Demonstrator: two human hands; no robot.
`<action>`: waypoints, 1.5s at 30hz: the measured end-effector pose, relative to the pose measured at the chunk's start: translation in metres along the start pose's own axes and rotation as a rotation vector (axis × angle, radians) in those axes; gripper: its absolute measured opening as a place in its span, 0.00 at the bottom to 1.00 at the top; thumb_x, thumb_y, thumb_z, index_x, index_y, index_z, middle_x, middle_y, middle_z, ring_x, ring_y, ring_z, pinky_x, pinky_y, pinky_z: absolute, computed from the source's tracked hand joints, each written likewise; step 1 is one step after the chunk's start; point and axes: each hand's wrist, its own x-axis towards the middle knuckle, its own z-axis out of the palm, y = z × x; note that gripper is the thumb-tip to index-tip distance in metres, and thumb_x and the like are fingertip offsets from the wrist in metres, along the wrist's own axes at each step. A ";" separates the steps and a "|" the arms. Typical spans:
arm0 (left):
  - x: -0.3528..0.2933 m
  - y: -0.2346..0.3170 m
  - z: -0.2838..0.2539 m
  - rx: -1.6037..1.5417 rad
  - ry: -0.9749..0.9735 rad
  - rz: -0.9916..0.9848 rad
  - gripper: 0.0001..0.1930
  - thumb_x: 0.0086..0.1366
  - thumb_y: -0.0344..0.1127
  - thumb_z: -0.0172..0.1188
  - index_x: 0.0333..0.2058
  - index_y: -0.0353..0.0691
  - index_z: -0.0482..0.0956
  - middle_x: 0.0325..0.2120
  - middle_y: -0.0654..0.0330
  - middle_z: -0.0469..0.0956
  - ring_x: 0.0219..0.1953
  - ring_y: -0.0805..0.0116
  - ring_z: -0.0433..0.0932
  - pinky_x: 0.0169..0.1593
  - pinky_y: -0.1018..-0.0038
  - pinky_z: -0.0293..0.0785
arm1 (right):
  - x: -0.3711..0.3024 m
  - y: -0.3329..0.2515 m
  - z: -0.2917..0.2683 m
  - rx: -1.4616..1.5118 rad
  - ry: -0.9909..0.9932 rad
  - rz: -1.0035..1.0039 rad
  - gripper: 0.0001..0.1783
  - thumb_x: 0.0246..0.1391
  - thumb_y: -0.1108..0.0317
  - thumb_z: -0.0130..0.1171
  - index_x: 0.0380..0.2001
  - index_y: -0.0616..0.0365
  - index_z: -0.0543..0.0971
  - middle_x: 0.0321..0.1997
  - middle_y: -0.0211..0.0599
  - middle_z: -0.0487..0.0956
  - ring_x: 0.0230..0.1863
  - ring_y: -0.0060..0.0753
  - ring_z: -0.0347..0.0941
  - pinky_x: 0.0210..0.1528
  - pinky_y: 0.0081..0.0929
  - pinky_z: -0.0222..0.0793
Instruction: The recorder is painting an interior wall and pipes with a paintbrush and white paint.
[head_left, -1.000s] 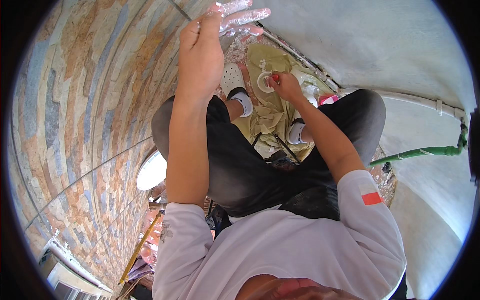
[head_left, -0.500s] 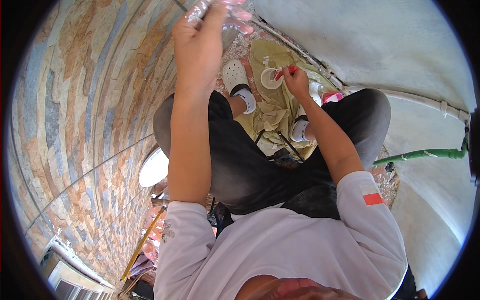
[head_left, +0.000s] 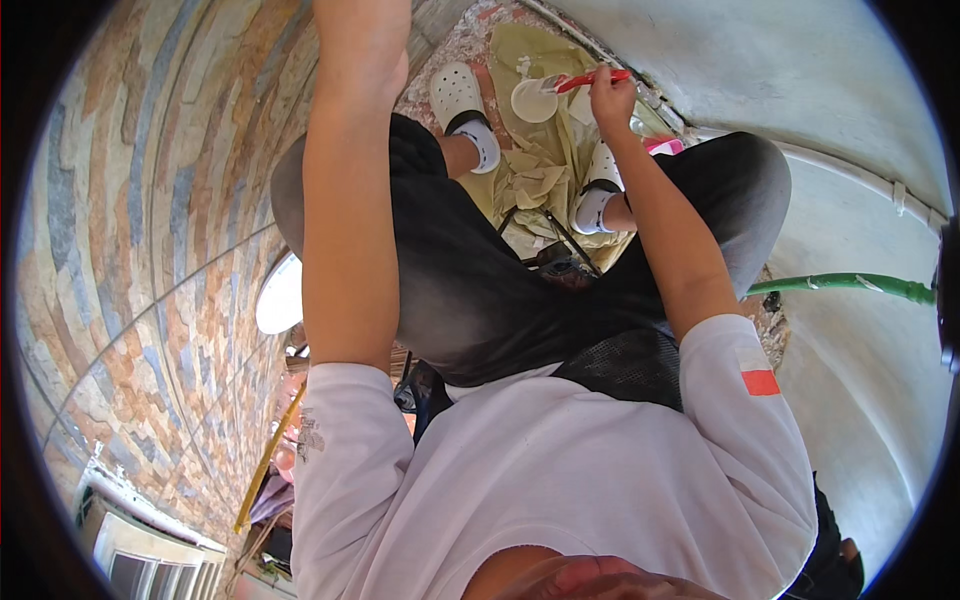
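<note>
Two hands busy: your right hand now closed on red tool over white cup; left hand raised further, grip untellable.

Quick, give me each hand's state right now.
Left hand: raised, fingers out of frame, cannot be told.
Right hand: closed on a red-handled tool.

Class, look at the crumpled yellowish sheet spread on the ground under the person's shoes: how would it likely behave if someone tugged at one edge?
The yellowish sheet lies in folds and wrinkles, so it is probably thin, floppy and light. The white shoes and a white round container rest on it, so a tug would likely bunch it and might tip the container rather than slide it free.
</note>
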 end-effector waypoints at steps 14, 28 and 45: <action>0.002 0.009 -0.017 -0.128 -0.105 0.046 0.21 0.74 0.45 0.42 0.31 0.36 0.77 0.25 0.58 0.77 0.29 0.69 0.74 0.37 0.72 0.70 | 0.033 -0.126 -0.100 0.791 -0.281 0.343 0.16 0.61 0.57 0.42 0.32 0.57 0.73 0.17 0.26 0.63 0.21 0.25 0.56 0.26 0.28 0.52; 0.014 -0.006 -0.048 -0.288 -0.241 0.160 0.16 0.68 0.36 0.40 0.24 0.35 0.71 0.23 0.55 0.75 0.28 0.65 0.73 0.40 0.70 0.68 | -0.001 -0.265 -0.206 1.165 -0.221 -0.155 0.18 0.67 0.60 0.46 0.48 0.65 0.73 0.34 0.39 0.75 0.41 0.36 0.69 0.48 0.35 0.64; -0.006 0.018 -0.018 -0.036 -0.009 0.065 0.21 0.69 0.41 0.57 0.16 0.44 0.68 0.15 0.65 0.68 0.21 0.75 0.69 0.30 0.74 0.65 | 0.005 -0.313 -0.244 -0.528 0.563 -1.313 0.13 0.45 0.73 0.67 0.38 0.53 0.81 0.32 0.31 0.81 0.27 0.31 0.74 0.32 0.28 0.60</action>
